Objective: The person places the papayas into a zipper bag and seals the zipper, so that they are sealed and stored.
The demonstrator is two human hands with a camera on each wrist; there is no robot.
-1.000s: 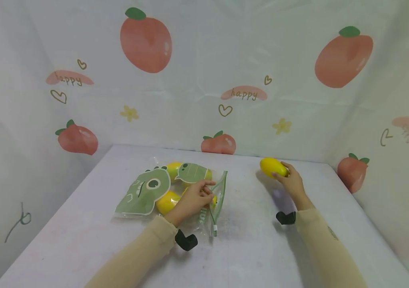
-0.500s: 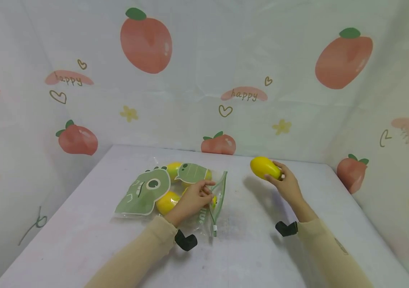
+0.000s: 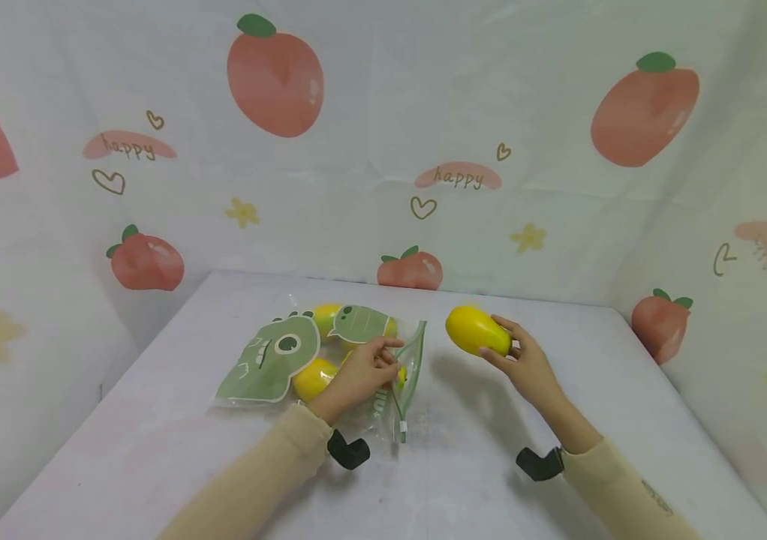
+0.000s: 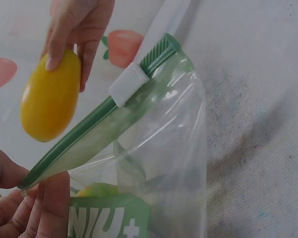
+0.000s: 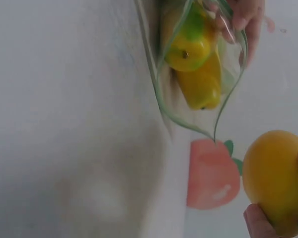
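A clear zip bag [image 3: 265,364] with a green cartoon print lies on the table, several yellow fruits [image 5: 196,87] inside it. My left hand [image 3: 359,375] rests over its mouth end, thumb and fingers pinching the green zip rim [image 4: 72,141]. The mouth gapes open in the right wrist view. To the right of the mouth, my right hand [image 3: 525,364] holds a yellow mango [image 3: 476,330] by its narrower stem end, raised above the table. Its rounded end points left, toward the bag. A white slider [image 4: 129,84] sits near one end of the zip.
The white table [image 3: 451,480] reaches back to a fabric backdrop [image 3: 350,195] printed with peaches and hearts, which also covers both sides. Black straps or mounts [image 3: 348,450] show at both wrists, beside beige sleeves [image 3: 258,472].
The right hand has carried the mango leftward, nearer the bag's mouth, with the wrist coming slightly toward me. The left hand and the bag have stayed in place.
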